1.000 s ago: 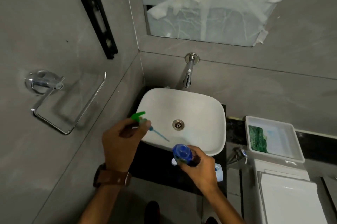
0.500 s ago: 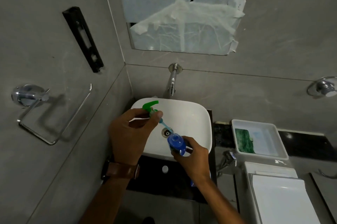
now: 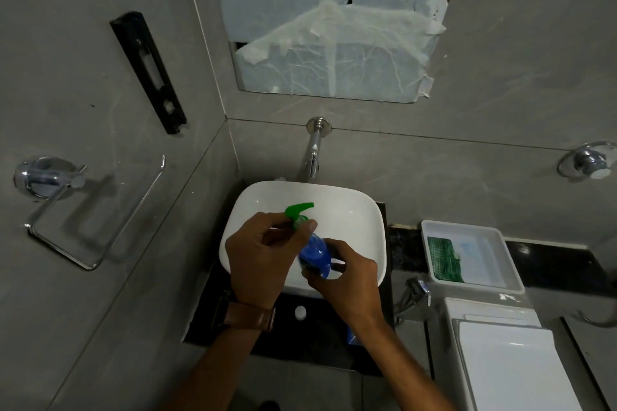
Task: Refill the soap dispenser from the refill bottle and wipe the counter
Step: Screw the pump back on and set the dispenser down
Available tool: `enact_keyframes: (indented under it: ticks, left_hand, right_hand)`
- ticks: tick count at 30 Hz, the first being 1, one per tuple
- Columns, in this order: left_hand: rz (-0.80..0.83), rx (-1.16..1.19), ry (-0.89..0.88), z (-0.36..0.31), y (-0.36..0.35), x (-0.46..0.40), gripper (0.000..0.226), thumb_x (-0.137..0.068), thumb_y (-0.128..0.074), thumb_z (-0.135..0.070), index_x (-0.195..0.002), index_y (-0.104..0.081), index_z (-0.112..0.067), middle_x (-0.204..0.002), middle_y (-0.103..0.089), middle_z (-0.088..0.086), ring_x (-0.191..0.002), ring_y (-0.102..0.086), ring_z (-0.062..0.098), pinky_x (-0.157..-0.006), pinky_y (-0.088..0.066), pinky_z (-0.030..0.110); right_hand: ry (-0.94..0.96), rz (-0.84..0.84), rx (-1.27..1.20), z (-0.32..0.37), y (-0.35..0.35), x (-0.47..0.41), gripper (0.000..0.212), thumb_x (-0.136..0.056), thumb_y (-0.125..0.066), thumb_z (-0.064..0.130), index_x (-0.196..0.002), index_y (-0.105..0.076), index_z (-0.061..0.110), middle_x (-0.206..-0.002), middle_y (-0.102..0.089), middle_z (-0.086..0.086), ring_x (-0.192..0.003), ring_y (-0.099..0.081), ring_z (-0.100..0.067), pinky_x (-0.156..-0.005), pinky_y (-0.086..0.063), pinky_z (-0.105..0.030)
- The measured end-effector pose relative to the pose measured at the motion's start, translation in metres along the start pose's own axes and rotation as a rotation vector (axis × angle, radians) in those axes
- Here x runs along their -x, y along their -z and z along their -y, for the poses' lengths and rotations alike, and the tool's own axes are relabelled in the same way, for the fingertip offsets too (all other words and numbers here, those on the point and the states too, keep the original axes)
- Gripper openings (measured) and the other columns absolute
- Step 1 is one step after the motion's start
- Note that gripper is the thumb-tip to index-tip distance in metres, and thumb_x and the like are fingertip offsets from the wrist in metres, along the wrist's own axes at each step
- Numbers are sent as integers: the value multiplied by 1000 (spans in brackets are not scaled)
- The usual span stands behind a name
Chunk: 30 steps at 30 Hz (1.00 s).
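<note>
Our left hand (image 3: 258, 255) pinched the green pump head (image 3: 298, 211) between thumb and fingers, at the neck of the blue soap dispenser (image 3: 315, 255). Our right hand (image 3: 347, 277) was curled around the lower part of this bottle and held it tilted above the white basin (image 3: 354, 213). We could not tell if the pump was fully seated on the neck. A small white cap (image 3: 300, 312) lay on the black counter (image 3: 233, 327) in front of the basin, between our two forearms. Just behind our right forearm a blue object (image 3: 351, 338) stood on the counter, mostly hidden. On the right, a white tray (image 3: 474, 230) held a green cloth (image 3: 445, 258).
</note>
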<state>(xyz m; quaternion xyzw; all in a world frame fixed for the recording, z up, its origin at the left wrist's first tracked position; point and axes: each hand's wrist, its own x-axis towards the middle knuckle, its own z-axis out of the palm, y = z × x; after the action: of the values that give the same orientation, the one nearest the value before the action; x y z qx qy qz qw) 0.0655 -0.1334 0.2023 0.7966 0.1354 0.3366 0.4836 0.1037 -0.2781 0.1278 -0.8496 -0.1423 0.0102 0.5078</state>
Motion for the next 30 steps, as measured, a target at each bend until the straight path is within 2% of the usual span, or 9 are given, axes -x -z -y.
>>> enact_keyframes:
  ticks: [5, 9, 12, 14, 17, 20, 24, 26, 30]
  left_hand:
    - [70, -29, -53, 5, -2, -1, 48, -74, -74, -52, -97, -77, -11, -88, -76, -1, -78, -72, 8, -73, -59, 18]
    - [105, -62, -93, 8, 1, -10, 51, -73, -72, -55, -100, -76, -12, -89, -71, -9, -79, -69, 1, -74, -53, 6]
    - [259, -29, -123, 9, 5, -20, 43, -78, -73, -44, -108, -75, -12, -96, -73, -6, -86, -71, 5, -80, -59, 19]
    - [374, 2, -115, 12, 8, -25, 40, -83, -71, -33, -117, -71, -13, -107, -73, -5, -98, -71, 9, -89, -59, 28]
    - [460, 45, -82, 16, 10, -28, 39, -89, -66, -28, -126, -64, -19, -119, -70, -8, -113, -66, 7, -101, -53, 29]
    - [403, 93, -71, 15, 6, -27, 41, -79, -76, -34, -118, -64, -27, -111, -71, -15, -106, -68, 5, -95, -55, 24]
    - [319, 95, -38, 17, -1, -30, 42, -77, -80, -30, -115, -69, -19, -107, -73, -10, -102, -70, 7, -93, -58, 31]
    - [404, 118, -42, 16, -1, -34, 43, -83, -73, -28, -123, -66, -17, -114, -73, -7, -110, -68, 8, -99, -55, 33]
    - [577, 150, -55, 15, 6, -37, 47, -90, -62, -23, -134, -58, -6, -124, -70, -1, -121, -63, 10, -104, -49, 27]
  right_hand:
    - [22, -17, 21, 14, 1, -4, 54, -74, -92, 35, -122, -66, 33, -114, -74, 14, -98, -67, -4, -96, -60, -30]
    - [7, 0, 17, 20, 2, -10, 56, -74, -92, 32, -124, -68, 26, -117, -76, 6, -100, -70, -10, -96, -60, -34]
    - [2, 7, 5, 21, 5, -12, 56, -74, -93, 30, -124, -69, 23, -116, -76, 4, -103, -71, -14, -95, -61, -36]
    - [-10, 7, -12, 22, 8, -14, 57, -73, -94, 29, -125, -70, 21, -116, -76, 4, -103, -72, -14, -94, -61, -36]
    - [-21, 7, -42, 24, 12, -16, 59, -73, -94, 28, -126, -69, 19, -116, -76, 4, -103, -71, -14, -92, -62, -37]
    - [8, 1, -34, 28, 14, -19, 57, -73, -94, 28, -124, -69, 21, -116, -76, 4, -103, -72, -14, -93, -62, -37]
    - [30, 2, -27, 32, 13, -22, 56, -72, -94, 30, -123, -71, 21, -113, -77, 5, -100, -72, -14, -91, -62, -34]
    - [26, 6, -27, 32, 14, -23, 58, -71, -94, 30, -123, -70, 21, -112, -77, 5, -99, -72, -14, -89, -63, -32]
    - [27, 44, -7, 30, 19, -26, 57, -73, -93, 27, -124, -70, 20, -115, -76, 3, -102, -71, -14, -93, -61, -33]
